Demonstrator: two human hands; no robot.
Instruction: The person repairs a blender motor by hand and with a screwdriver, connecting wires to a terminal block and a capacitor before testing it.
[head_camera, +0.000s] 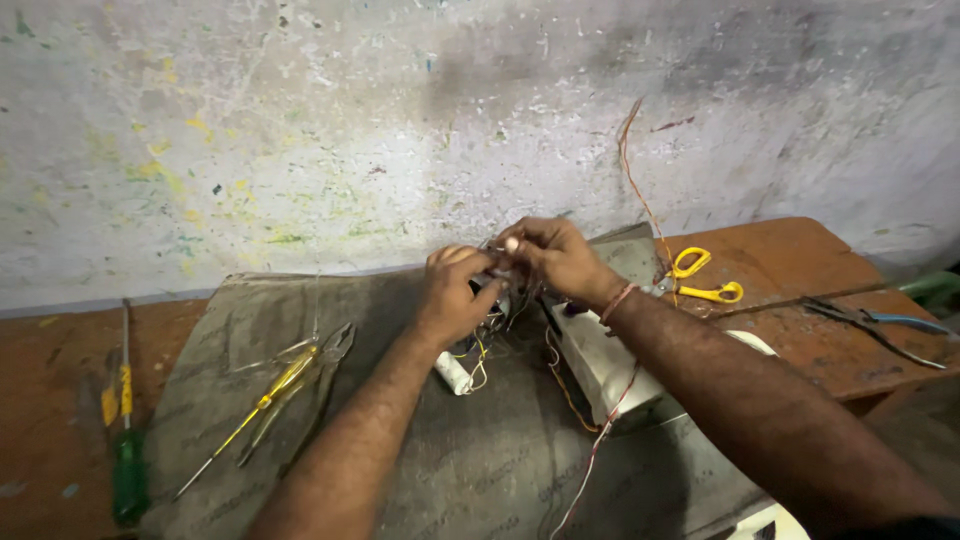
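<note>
My left hand (455, 290) and my right hand (555, 255) meet at the middle of a grey mat (250, 400), fingers pinched on a tangle of thin wires (495, 315) coming from a small dark part between them. A white cylindrical piece (452, 372) hangs from the wires just below my left hand. A whitish box-like unit (600, 360) lies under my right wrist, which wears a red thread band. Red and orange wires trail down from it toward the near edge.
Yellow-handled pliers and a screwdriver (285, 385) lie on the mat at left. A green-and-yellow screwdriver (125, 440) rests on the brown bench. Yellow scissors (700, 278) and a blue-handled tool (890, 325) sit on the wooden board at right. A paint-speckled wall stands behind.
</note>
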